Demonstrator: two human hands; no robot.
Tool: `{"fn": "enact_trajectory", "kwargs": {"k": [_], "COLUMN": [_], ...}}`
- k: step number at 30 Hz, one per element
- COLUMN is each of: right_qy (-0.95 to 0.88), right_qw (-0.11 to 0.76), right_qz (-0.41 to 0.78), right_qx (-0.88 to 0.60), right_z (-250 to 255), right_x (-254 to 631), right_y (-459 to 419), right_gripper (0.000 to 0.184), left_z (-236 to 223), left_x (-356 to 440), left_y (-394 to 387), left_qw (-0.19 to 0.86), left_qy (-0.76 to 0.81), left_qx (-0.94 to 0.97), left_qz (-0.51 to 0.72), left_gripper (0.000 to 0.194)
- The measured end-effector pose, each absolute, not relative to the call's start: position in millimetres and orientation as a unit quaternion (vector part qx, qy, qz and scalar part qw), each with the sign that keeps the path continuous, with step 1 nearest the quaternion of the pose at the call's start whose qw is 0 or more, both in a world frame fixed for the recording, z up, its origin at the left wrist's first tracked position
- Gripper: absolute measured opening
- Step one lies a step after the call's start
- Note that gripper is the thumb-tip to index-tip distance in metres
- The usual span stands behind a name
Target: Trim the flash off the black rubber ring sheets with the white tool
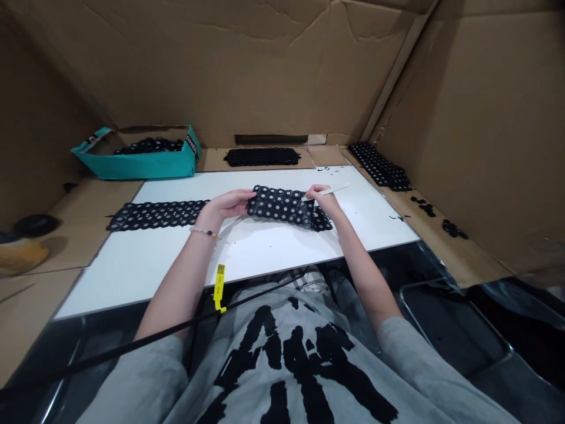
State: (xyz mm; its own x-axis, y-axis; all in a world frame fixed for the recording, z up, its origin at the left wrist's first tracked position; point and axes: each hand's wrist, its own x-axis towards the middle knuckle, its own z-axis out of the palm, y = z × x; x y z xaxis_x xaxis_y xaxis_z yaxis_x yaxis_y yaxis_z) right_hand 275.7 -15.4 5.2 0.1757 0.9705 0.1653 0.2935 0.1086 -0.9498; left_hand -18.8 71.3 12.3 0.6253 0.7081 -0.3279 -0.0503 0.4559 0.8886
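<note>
- The work is judged to be underway: the sheet (279,205) is held up over the middle of the white board (260,253), and a white tool (339,189) is being applied near its upper right corner.
- The sheet's left edge is gripped between the thumb and fingers of the left hand (232,203); the tool is held pen-like in the closed fingers of the right hand (321,194).
- How much of the sheet has been worked cannot be told, as its dots look alike across most of the face.
- A strip (152,215) is laid flat on the board, partly hidden by the left hand; whether it has been worked cannot be told.
- A pile (379,166) at the right, a stack (262,156) at the back and pieces (150,145) in the teal box (136,168) are seen set aside, finished or waiting.
- Some removal is suggested by the black clusters (426,207) on the right and thin scraps (329,169) on the board.
- The sheet is black, thin and apparently pliable, with scalloped edges and rows of pale round dots; an overlapping flap is seen at its lower right.
- The board is smooth; the surrounding walls (220,76) are made of creased brown cardboard.
</note>
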Motion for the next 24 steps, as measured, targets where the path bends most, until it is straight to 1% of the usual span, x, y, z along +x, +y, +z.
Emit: {"fn": "enact_trajectory", "kwargs": {"k": [5, 9, 15, 22, 24], "right_qy": [-0.540, -0.540, -0.540, -0.545, -0.546], "right_qw": [0.515, 0.521, 0.526, 0.536, 0.538], "right_qz": [0.325, 0.325, 0.326, 0.329, 0.329], "right_qx": [-0.580, -0.576, -0.570, -0.554, -0.552], "right_z": [6.8, 7.5, 3.9, 2.9, 4.1], "right_x": [277.0, 277.4, 279.4, 280.3, 280.0], "right_y": [-17.1, -17.8, -14.4, -13.4, -14.5], "right_gripper": [0.013, 0.013, 0.014, 0.012, 0.012], "left_z": [15.9, 16.6, 19.9, 13.7, 11.1], "left_x": [-16.4, -17.1, -13.8, 1.3, 4.7], "left_y": [65.5, 64.3, 61.1, 53.1, 51.8], "left_qw": [0.726, 0.689, 0.706, 0.749, 0.759], "left_qy": [0.387, 0.408, 0.373, 0.347, 0.349], "left_qx": [0.537, 0.579, 0.566, 0.518, 0.499], "left_qz": [0.189, 0.154, 0.205, 0.225, 0.232], "left_gripper": [0.032, 0.035, 0.033, 0.034, 0.031]}}
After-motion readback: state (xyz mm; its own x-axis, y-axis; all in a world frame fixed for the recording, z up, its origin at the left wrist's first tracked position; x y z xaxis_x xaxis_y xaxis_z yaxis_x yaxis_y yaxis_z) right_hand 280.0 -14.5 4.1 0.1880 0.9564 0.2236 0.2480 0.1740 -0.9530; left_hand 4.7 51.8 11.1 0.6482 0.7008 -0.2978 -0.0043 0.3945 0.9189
